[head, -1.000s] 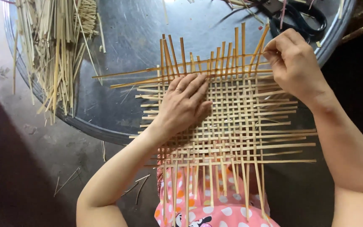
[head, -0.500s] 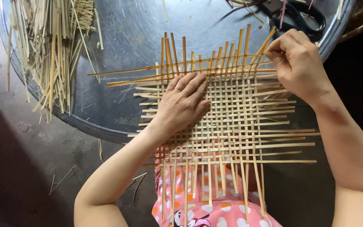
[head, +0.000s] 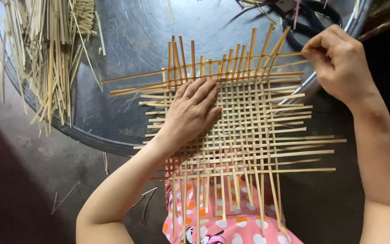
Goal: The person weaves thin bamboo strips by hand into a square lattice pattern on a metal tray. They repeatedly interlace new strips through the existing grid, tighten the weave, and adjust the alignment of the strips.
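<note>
A half-woven mat of thin bamboo strips (head: 253, 131) lies across the edge of a round metal tray (head: 127, 49) and my lap. My left hand (head: 192, 110) lies flat on the mat's left part, palm down, fingers together, pressing the weave. My right hand (head: 337, 61) is at the mat's far right corner, fingers pinched on the end of a long horizontal bamboo strip (head: 195, 68) that runs through the upright strips at the far edge. Loose strip ends stick out on all sides of the mat.
A heap of loose bamboo strips (head: 46, 54) lies on the tray's left side. Black-handled scissors (head: 312, 18) lie at the tray's far right. My pink dotted clothing (head: 235, 226) shows under the mat. Dark concrete floor with a few stray slivers lies at left.
My right hand has drawn the top horizontal strip to the right, away from the weave. My left hand has stayed flat on the mat.
</note>
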